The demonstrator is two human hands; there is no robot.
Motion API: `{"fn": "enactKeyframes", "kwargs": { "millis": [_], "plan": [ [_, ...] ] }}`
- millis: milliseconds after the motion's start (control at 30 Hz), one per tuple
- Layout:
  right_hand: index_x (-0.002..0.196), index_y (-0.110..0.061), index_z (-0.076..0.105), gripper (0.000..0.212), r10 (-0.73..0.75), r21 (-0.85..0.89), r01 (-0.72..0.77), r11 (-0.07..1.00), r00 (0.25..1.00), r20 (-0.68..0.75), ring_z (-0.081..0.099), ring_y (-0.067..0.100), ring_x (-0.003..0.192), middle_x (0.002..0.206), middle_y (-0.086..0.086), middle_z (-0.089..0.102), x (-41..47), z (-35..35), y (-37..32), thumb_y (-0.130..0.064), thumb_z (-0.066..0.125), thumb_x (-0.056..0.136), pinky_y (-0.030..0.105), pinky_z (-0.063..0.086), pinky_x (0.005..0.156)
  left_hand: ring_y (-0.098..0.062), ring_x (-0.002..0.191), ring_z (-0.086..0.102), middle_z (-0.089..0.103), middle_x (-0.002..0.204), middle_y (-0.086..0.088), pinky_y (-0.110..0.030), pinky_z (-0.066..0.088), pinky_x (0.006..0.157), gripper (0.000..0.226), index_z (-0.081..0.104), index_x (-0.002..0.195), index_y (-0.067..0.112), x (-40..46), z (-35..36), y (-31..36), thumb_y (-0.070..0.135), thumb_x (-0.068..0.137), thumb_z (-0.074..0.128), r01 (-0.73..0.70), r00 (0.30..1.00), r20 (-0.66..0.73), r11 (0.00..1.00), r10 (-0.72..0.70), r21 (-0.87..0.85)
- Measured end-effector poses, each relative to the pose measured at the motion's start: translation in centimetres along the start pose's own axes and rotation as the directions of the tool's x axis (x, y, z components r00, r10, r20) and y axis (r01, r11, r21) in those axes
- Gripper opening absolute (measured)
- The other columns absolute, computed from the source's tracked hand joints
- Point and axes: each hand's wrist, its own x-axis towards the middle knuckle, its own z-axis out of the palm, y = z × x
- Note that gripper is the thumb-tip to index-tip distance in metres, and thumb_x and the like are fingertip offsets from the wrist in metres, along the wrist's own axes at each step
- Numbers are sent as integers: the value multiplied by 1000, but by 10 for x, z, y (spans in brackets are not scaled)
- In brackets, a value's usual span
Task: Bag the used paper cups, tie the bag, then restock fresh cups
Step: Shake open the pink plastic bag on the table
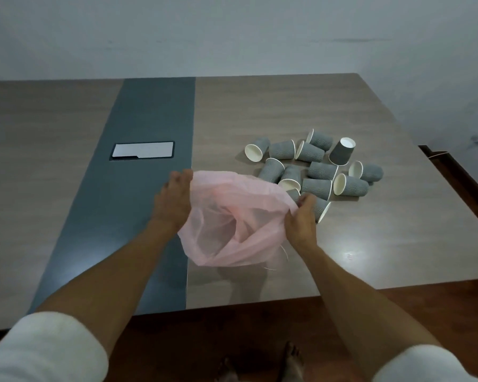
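Cups [315, 166] lie heaped on the table [370, 244]; just beside them, left hand [171, 199] and right hand [301, 219] each grip the pink bag [232, 224], spreading its mouth.

Cups [315, 166] R of bag [232, 230]

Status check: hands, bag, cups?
Left hand and right hand both grip the pink bag, mouth spread open. Grey cups piled on the table, none bagged. Nothing in the way.
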Motion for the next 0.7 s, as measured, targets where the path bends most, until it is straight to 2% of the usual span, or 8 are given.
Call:
{"fn": "enactKeyframes", "kwargs": {
  "millis": [100,167,233,333,400,533,600,700],
  "plan": [
    [98,-22,33,25,-309,-127,320,939,946,97,46,29,91,106,7,45,9,-9,-24,-7,53,94,47,44,79,-41,83,59,48,130,-10,-53,52,72,36,29,127,32,-9,-17,-12,15,100,47,-201,975,100,979,198,19],
    [96,-25,32,30,-448,-172,484,858,869,212,47,33,95,126,11,43,10,-5,-39,1,44,90,51,47,80,-32,96,57,56,110,4,-54,50,93,45,26,142,41,-12,-25,-4,45,103,46,-161,954,236,980,186,-119],
    [106,-26,44,28,-387,-143,444,885,869,308,52,39,99,140,7,41,8,-1,-59,-7,42,87,47,47,80,-32,109,54,60,111,3,-55,45,104,55,24,154,38,-6,-27,-5,48,104,43,-234,926,295,972,234,-35],
    [131,-49,45,57,-197,42,196,980,911,363,57,27,83,112,4,61,15,9,-73,-24,53,80,40,45,73,-41,121,54,41,153,-9,-60,53,89,40,49,140,8,2,-20,-15,19,102,53,-287,946,211,940,248,184],
    [139,-46,41,59,-213,-2,230,973,907,364,58,23,91,118,-3,58,21,15,-70,-21,55,87,42,53,82,-37,104,61,40,148,-10,-56,58,76,34,52,131,3,11,-15,-24,9,98,55,-202,973,157,955,170,218],
    [150,-17,38,70,-318,-314,470,825,845,429,54,42,119,146,17,35,54,23,-56,4,52,85,46,50,94,-39,85,62,26,150,-13,-48,55,74,45,44,131,6,22,-26,-27,17,93,66,21,996,80,951,-48,308],
    [155,-24,26,81,-263,-309,459,833,820,508,54,41,113,137,18,40,69,25,-59,-3,53,82,43,49,90,-41,81,63,18,154,-16,-46,51,70,49,42,133,9,27,-29,-35,10,91,67,105,991,37,935,-125,339],
    [155,-36,18,83,-252,-257,467,846,775,579,56,38,110,132,18,49,100,33,-64,-11,47,82,42,50,91,-47,83,64,45,122,-25,-45,45,65,45,31,143,10,35,-33,-33,10,101,47,275,959,-5,926,-284,258]
  ]
}}
